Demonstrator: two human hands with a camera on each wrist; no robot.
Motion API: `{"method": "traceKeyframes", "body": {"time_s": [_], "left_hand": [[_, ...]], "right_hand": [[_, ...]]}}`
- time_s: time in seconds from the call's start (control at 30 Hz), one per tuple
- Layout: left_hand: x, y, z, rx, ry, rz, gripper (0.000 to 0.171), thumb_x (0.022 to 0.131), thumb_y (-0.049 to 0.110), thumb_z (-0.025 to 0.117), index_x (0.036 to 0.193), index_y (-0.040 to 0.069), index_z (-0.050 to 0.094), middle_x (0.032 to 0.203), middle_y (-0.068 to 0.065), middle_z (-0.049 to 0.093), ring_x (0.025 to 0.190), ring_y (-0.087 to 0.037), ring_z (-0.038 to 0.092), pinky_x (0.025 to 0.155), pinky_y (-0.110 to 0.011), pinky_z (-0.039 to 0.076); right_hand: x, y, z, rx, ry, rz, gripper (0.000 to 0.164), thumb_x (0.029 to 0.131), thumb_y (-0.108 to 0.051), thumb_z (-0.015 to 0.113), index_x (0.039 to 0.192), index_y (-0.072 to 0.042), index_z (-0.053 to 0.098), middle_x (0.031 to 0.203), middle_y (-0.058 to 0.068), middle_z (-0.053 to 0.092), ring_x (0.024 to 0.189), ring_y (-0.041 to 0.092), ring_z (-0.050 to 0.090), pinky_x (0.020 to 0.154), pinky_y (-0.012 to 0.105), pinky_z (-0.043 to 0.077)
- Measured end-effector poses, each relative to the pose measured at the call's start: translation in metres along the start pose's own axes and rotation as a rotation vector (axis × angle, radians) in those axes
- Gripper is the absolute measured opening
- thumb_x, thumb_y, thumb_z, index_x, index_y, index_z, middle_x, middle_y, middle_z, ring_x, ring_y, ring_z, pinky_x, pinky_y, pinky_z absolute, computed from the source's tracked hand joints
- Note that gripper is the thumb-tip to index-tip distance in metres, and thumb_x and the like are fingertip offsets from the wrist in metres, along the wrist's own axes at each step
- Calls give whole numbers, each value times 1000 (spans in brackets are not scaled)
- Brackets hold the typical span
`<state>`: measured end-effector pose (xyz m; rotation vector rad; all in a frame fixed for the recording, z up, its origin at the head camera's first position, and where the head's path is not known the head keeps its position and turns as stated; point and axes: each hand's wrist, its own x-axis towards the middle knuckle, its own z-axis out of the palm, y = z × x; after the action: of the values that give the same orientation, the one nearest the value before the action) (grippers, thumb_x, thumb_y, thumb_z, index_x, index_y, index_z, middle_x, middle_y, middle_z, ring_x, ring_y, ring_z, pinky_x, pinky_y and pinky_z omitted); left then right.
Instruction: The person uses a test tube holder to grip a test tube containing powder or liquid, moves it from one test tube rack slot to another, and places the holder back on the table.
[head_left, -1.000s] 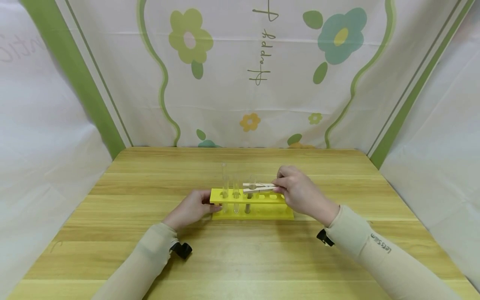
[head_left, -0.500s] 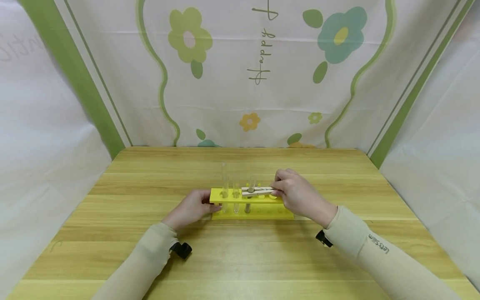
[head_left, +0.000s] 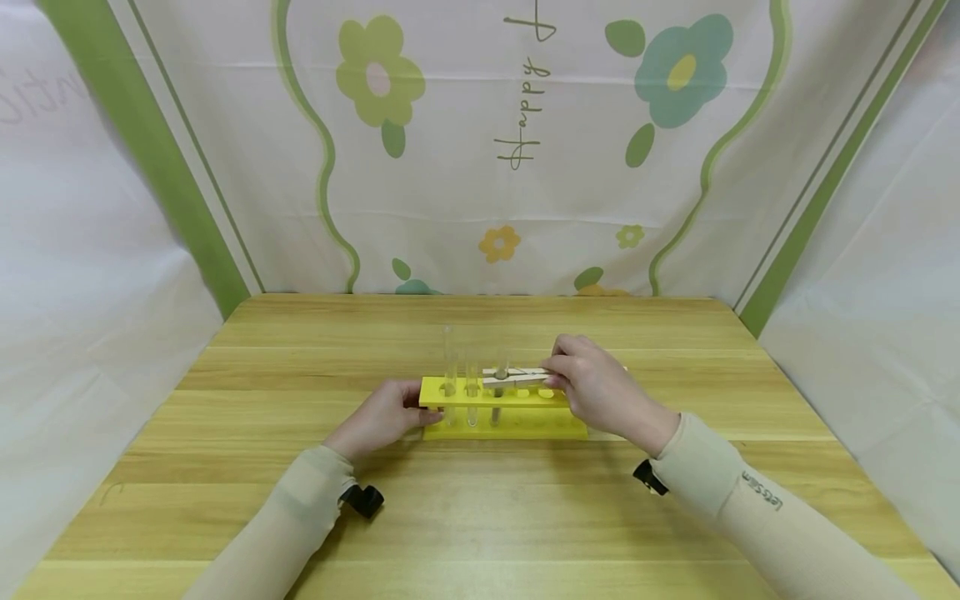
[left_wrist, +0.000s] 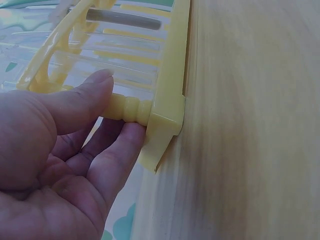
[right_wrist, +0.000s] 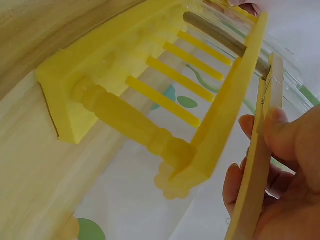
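Note:
A yellow test tube rack (head_left: 540, 431) stands upright on the table. My left hand (head_left: 378, 417) grips its left end post (left_wrist: 131, 107) between thumb and fingers. Two clear test tubes, a taller one (head_left: 449, 354) and a shorter one (head_left: 472, 408), sit in the leftmost holes. A third test tube (head_left: 496, 414) with dark grey-brown contents is in the hole beside them. My right hand (head_left: 603, 387) holds a wooden test tube clamp (right_wrist: 254, 175) by its handle. The clamp's two prongs lie either side of this third tube, just above the rack's upper plate.
Thin yellow pegs (right_wrist: 162, 101) rise from the rack's base near its right end. Free holes show in the upper plate right of the dark tube. A flower-printed cloth (head_left: 450, 167) hangs behind the wooden table (head_left: 480, 517).
The clamp in my right hand dipped slightly toward the rack, then rose a little again, staying around the third tube. My left hand and the rack have not visibly moved.

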<state>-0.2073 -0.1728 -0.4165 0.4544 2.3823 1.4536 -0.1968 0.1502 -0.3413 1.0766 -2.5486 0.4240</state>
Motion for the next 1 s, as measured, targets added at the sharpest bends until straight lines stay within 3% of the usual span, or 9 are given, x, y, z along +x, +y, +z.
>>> {"method": "traceKeyframes", "body": {"time_s": [0.67,1.0], "left_hand": [[0,2,1,-3,1,3,20,93,17,72,113,18,72,105,3,72,92,-17,64,78,-35,52],[-1,1,0,-10,-5,10,21,93,19,72,114,18,72,106,3,72,94,-17,65,80,-34,51]], "right_hand": [[9,-4,-42,-27,98,-49,9,87,0,74,96,5,74,85,6,53,76,20,53,66,32,49],[13,-3,-66,-50,194,-108,8,84,5,75,92,5,74,82,6,52,76,24,51,69,37,46]]}}
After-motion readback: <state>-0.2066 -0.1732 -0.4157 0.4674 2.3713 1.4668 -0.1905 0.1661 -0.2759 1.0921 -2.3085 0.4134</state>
